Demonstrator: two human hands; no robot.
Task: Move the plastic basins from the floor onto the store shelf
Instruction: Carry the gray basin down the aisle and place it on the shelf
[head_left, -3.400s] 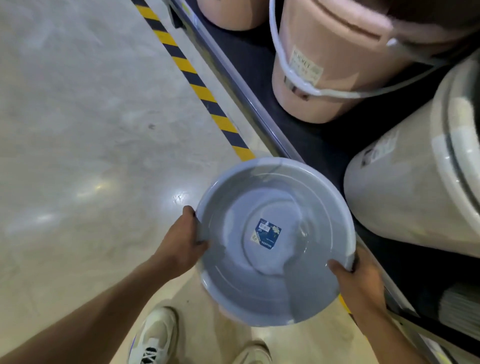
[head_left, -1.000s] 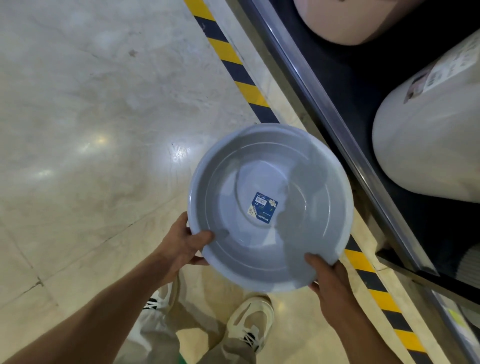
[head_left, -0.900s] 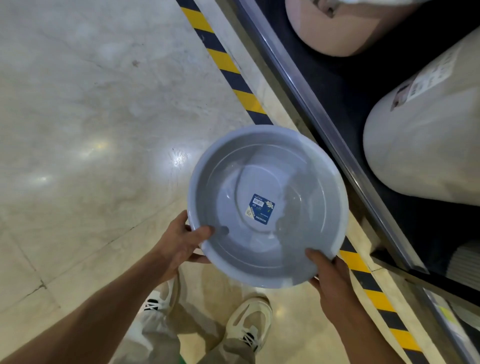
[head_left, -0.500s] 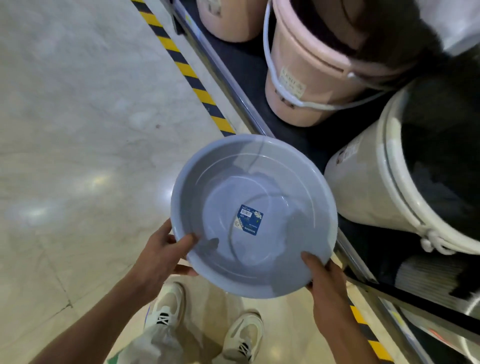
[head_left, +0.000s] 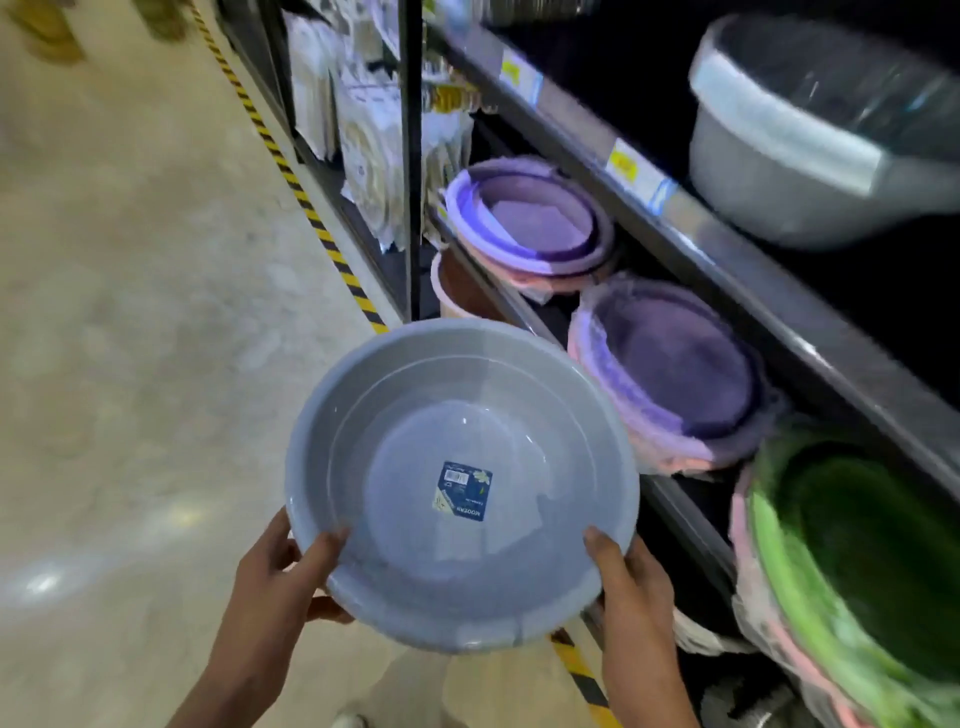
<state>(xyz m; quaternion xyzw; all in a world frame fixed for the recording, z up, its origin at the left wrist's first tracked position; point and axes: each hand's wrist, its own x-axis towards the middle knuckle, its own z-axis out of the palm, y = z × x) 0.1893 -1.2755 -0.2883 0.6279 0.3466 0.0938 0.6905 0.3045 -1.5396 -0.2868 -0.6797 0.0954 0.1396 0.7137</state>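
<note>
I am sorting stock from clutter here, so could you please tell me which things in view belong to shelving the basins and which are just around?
Part of the job:
- grey basin
- left hand
- right hand
- store shelf

Just around:
- purple basin stacks
- green basin stack
- striped floor tape
- hanging packets

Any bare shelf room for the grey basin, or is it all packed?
Lower shelf is crowded: purple stack, pink-purple stack and green stack sit almost rim to rim. Upper shelf shows dark room left of the grey tub. Both hands hold the grey basin.
</note>
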